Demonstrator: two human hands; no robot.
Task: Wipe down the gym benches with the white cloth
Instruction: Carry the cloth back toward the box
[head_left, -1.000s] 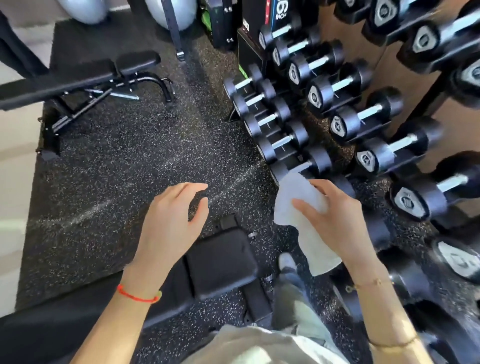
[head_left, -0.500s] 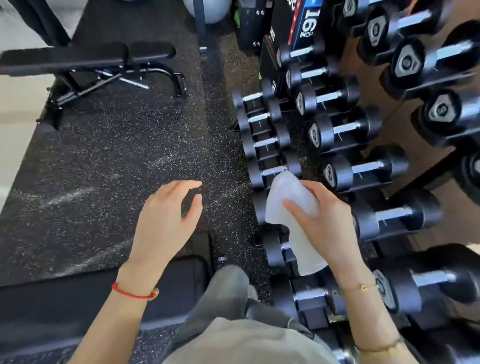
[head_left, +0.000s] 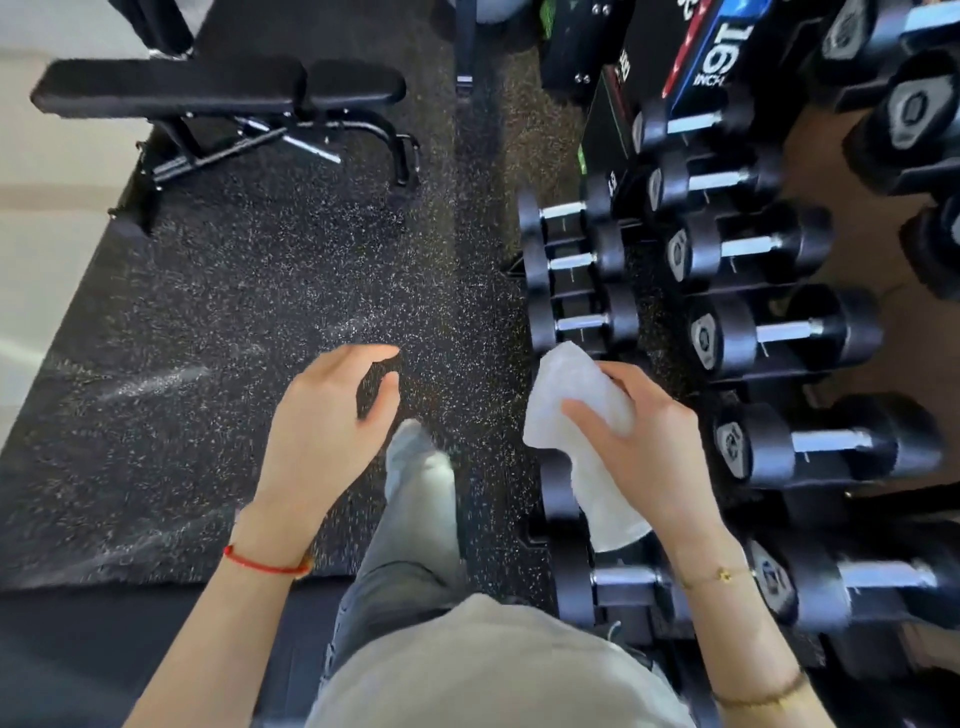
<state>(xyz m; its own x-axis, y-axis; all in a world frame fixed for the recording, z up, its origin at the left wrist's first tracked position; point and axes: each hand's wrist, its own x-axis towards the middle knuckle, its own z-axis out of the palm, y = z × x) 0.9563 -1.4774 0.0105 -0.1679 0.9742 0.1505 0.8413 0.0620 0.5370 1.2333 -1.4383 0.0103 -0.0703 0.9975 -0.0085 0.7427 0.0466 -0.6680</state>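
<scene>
Within right hand (head_left: 644, 447) grip, white cloth (head_left: 582, 410)

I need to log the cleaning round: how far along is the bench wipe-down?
Done: nothing shows as wiped; no bench surface tells either way. In hand: the right hand grips the white cloth in the air beside the dumbbell rack; the left hand holds nothing. Left: the black bench across the mat, with the cloth touching no bench.
</scene>
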